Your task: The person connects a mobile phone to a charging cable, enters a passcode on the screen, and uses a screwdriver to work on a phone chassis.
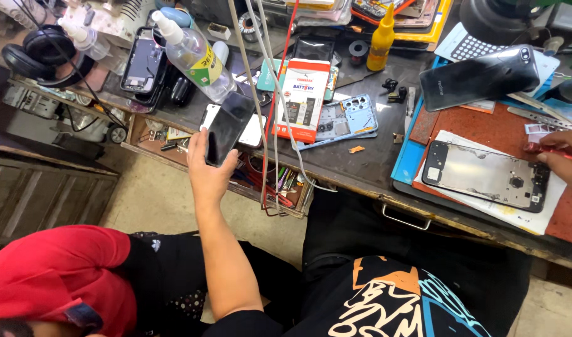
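Observation:
My left hand point(205, 168) reaches out over the bench's front edge and grips a black phone point(226, 128) by its lower end, dark screen facing up. At the right edge, my right hand point(563, 159) holds a thin red-handled tool point(551, 150), its tip at the upper right corner of an opened phone body point(485, 175). That body lies on white paper on a red and blue work mat point(479, 128). A dark phone back cover point(479, 78) lies further back on the mat.
A red and white battery box point(303, 97), a light blue phone frame point(351, 115), a spray bottle point(192, 56), a yellow bottle point(381, 37) and hanging cables point(267, 125) crowd the bench. An open drawer point(261, 181) holds tools. A person in a red cap point(55, 274) sits at lower left.

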